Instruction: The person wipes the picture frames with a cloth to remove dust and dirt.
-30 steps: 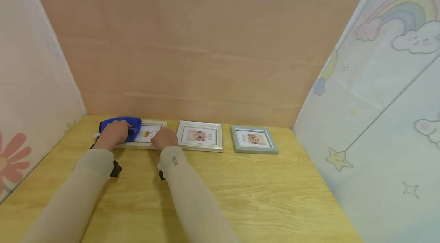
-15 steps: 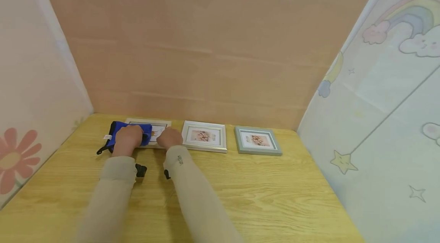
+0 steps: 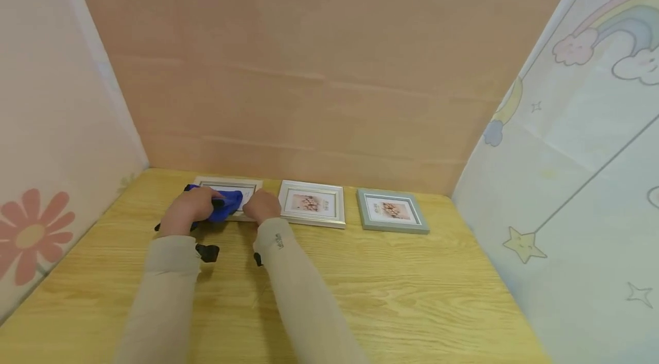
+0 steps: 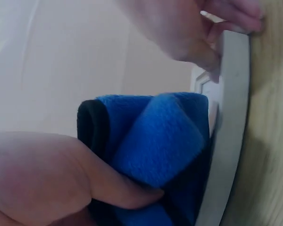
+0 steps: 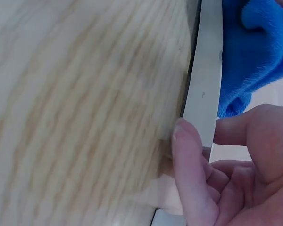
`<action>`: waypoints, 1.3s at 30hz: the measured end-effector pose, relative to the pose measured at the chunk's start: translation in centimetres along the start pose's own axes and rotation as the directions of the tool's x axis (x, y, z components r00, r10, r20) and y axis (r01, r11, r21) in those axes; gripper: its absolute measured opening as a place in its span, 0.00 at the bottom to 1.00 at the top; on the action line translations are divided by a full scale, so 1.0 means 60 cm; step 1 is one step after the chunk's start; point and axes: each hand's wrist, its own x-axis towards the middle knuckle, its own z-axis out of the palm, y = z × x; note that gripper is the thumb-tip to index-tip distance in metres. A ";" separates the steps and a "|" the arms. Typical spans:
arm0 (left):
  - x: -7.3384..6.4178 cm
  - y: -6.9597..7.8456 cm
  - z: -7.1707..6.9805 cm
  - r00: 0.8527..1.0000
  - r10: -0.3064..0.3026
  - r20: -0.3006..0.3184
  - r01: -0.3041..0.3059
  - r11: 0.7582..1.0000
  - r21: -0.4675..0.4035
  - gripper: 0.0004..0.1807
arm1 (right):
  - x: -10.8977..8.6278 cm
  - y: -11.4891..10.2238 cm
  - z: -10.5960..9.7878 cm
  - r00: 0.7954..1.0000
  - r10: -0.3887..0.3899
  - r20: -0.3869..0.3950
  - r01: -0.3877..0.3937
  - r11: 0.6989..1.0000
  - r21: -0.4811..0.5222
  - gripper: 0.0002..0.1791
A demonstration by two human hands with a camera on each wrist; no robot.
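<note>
A blue plush cloth [image 3: 226,206] with dark edging is bunched in my left hand [image 3: 187,209]. In the left wrist view the thumb presses on the folded cloth [image 4: 160,141]. Under it lies a pale picture frame [image 3: 229,181], flat at the left of the row, its picture partly covered by the cloth. My right hand [image 3: 264,206] grips the frame's near right corner. In the right wrist view, digits of the right hand [image 5: 236,183] lie on both sides of the frame's edge [image 5: 205,84]. The left fingers beneath the cloth are hidden.
A silver-white frame [image 3: 288,217] lies just right of my right hand. Farther right is a grey-green frame [image 3: 393,229]. All lie on the wood-grain table [image 3: 401,295], near a pinkish-brown back wall [image 3: 329,95]. Patterned side walls stand left and right.
The left hand and cloth have moved right across the left frame, then toward its near edge, uncovering its upper left. The right hand keeps its place on the corner. The head view has shifted slightly.
</note>
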 end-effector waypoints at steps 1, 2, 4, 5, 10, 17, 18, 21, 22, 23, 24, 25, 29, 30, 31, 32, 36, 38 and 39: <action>-0.001 -0.001 -0.001 1.000 0.007 -0.005 -0.007 1.000 -0.017 0.31 | 0.000 0.003 0.002 1.000 0.009 0.005 -0.009 1.000 0.012 0.18; -0.002 -0.002 -0.001 1.000 0.005 -0.009 -0.005 0.999 -0.035 0.32 | 0.002 0.006 0.005 1.000 0.017 0.015 -0.018 0.999 0.030 0.19; -0.003 -0.007 -0.003 1.000 -0.003 -0.022 0.001 0.997 -0.071 0.34 | 0.001 0.009 0.010 0.999 0.019 0.029 -0.020 0.999 0.045 0.20; -0.004 -0.010 -0.003 1.000 -0.010 -0.029 0.007 0.996 -0.084 0.34 | 0.000 0.011 0.011 0.999 0.013 0.051 -0.017 0.997 0.069 0.22; -0.005 -0.021 -0.010 0.997 -0.032 -0.072 0.023 0.991 -0.133 0.34 | -0.036 0.022 -0.035 0.992 -0.080 0.094 0.055 0.969 0.242 0.30; 0.000 -0.016 -0.015 0.983 -0.024 -0.183 -0.008 0.985 -0.170 0.37 | -0.075 0.076 -0.144 0.990 -0.141 -0.027 0.143 0.936 0.322 0.22; 0.001 -0.013 -0.015 0.979 -0.017 -0.204 -0.018 0.985 -0.170 0.38 | -0.074 0.089 -0.158 0.989 -0.144 -0.046 0.151 0.940 0.306 0.22; 0.003 -0.001 -0.016 0.966 -0.007 -0.259 -0.041 0.983 -0.180 0.40 | -0.071 0.130 -0.198 0.987 -0.115 -0.109 0.138 0.961 0.241 0.22; 0.003 0.005 -0.016 0.961 -0.003 -0.278 -0.051 0.981 -0.186 0.41 | -0.069 0.145 -0.209 0.987 -0.099 -0.127 0.125 0.967 0.222 0.22; 0.004 0.011 -0.016 0.955 0.003 -0.297 -0.063 0.980 -0.191 0.42 | -0.068 0.160 -0.219 0.986 -0.084 -0.144 0.111 0.975 0.193 0.21; 0.004 0.018 -0.016 0.949 0.008 -0.316 -0.074 0.978 -0.195 0.43 | -0.068 0.175 -0.227 0.983 -0.076 -0.165 0.103 0.981 0.163 0.19; 0.006 0.024 -0.015 0.941 0.013 -0.337 -0.083 0.977 -0.195 0.43 | -0.067 0.190 -0.234 0.982 -0.065 -0.177 0.091 0.986 0.143 0.17; 0.011 0.055 -0.010 0.909 0.030 -0.415 -0.125 0.971 -0.204 0.45 | -0.069 0.248 -0.242 0.984 -0.031 -0.176 0.054 0.991 0.125 0.23; 0.014 0.063 -0.007 0.900 0.029 -0.434 -0.132 0.969 -0.211 0.46 | -0.071 0.259 -0.241 0.986 -0.024 -0.164 0.048 0.988 0.146 0.27; 0.017 0.072 -0.003 0.891 0.029 -0.453 -0.141 0.967 -0.215 0.46 | -0.073 0.270 -0.238 0.988 -0.011 -0.154 0.038 0.984 0.174 0.30; 0.020 0.082 0.001 0.884 0.033 -0.467 -0.153 0.963 -0.221 0.45 | -0.077 0.281 -0.235 0.989 -0.004 -0.150 0.034 0.979 0.199 0.30; 0.034 0.122 0.024 0.859 0.080 -0.506 -0.206 0.958 -0.198 0.42 | -0.067 0.320 -0.215 0.994 0.028 -0.109 0.001 0.967 0.254 0.16; 0.041 0.141 0.035 0.852 0.121 -0.510 -0.234 0.958 -0.163 0.41 | -0.047 0.339 -0.201 0.996 0.050 -0.070 -0.031 0.969 0.246 0.08; 0.045 0.149 0.041 0.850 0.140 -0.508 -0.243 0.960 -0.142 0.41 | -0.028 0.353 -0.189 0.997 0.054 -0.055 -0.041 0.973 0.229 0.12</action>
